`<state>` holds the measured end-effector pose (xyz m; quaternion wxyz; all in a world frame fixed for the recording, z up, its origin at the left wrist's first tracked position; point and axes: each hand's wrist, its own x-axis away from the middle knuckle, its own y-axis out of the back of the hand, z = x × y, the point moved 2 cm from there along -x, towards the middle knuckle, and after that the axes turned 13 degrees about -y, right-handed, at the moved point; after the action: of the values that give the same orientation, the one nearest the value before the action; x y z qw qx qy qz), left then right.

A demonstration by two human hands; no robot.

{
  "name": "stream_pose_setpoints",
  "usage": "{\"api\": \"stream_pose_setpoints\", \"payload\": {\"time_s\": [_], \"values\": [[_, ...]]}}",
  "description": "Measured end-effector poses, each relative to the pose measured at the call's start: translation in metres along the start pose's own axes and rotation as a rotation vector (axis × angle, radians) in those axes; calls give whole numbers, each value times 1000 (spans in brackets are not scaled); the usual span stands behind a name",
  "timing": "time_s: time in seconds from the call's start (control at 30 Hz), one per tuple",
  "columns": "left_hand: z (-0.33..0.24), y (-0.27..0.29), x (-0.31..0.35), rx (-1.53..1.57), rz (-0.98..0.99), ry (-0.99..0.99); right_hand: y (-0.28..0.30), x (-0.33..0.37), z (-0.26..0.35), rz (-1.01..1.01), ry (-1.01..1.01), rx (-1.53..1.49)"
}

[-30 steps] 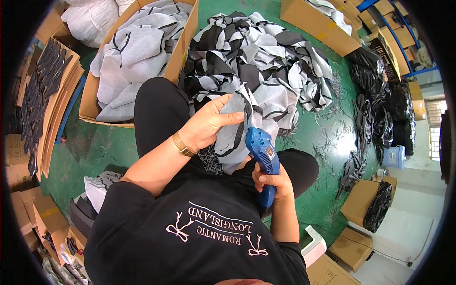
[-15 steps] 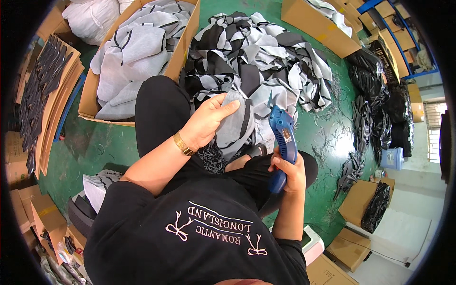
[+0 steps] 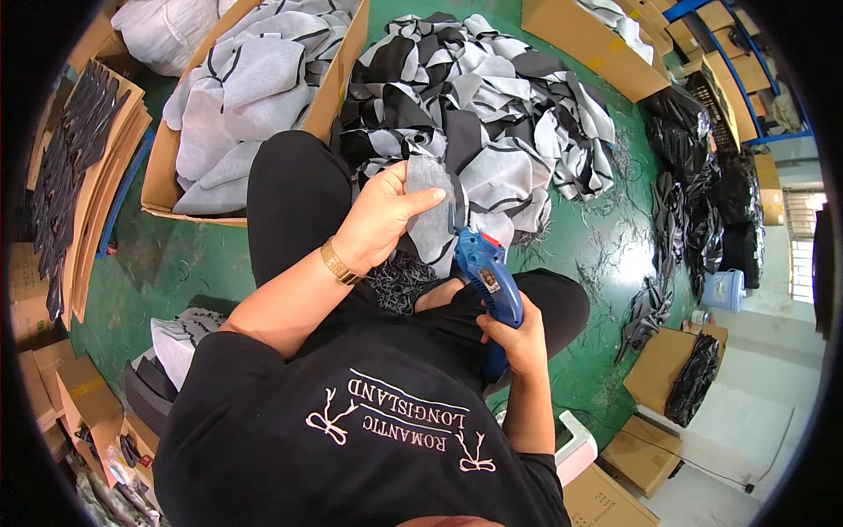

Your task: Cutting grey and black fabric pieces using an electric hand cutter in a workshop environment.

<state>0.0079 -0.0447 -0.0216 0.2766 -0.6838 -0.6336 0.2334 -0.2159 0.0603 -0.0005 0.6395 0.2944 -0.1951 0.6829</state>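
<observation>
Your left hand (image 3: 379,218) had its grip closed on a gray fabric piece (image 3: 428,206), the thumb laid across its upper face. Your right hand (image 3: 518,338) had its grip closed around the body of a blue handheld cutter (image 3: 492,285), its head pointing up and away from you. The fabric piece hung over the gap between your legs, and the cutter head stood at its right edge; whether the blade touched it could not be determined. A gold-coloured wristband (image 3: 339,262) was noted on your left wrist.

Below the fabric piece lay a heap of dark thread scraps (image 3: 397,283). Ahead of you, a pile of gray and black cloth (image 3: 492,92) rested on the green floor (image 3: 606,263). To its left stood a cardboard box (image 3: 156,176) filled with gray fabric; black plastic bags (image 3: 678,132) lay to its right.
</observation>
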Motion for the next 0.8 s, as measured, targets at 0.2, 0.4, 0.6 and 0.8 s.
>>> {"api": "stream_pose_setpoints", "payload": {"time_s": [0.2, 0.4, 0.6, 0.8], "values": [[-4, -5, 6, -85, 19, -48, -1, 1, 7, -13, 33, 9], [-8, -9, 11, -177, 53, -52, 2, 3, 15, 0, 39, 59], [-13, -11, 16, -290, 76, -53, 4, 5, 18, 40, 0, 17], [-15, -12, 17, -346, 99, -73, 1, 4, 19, 94, -29, -99]]}}
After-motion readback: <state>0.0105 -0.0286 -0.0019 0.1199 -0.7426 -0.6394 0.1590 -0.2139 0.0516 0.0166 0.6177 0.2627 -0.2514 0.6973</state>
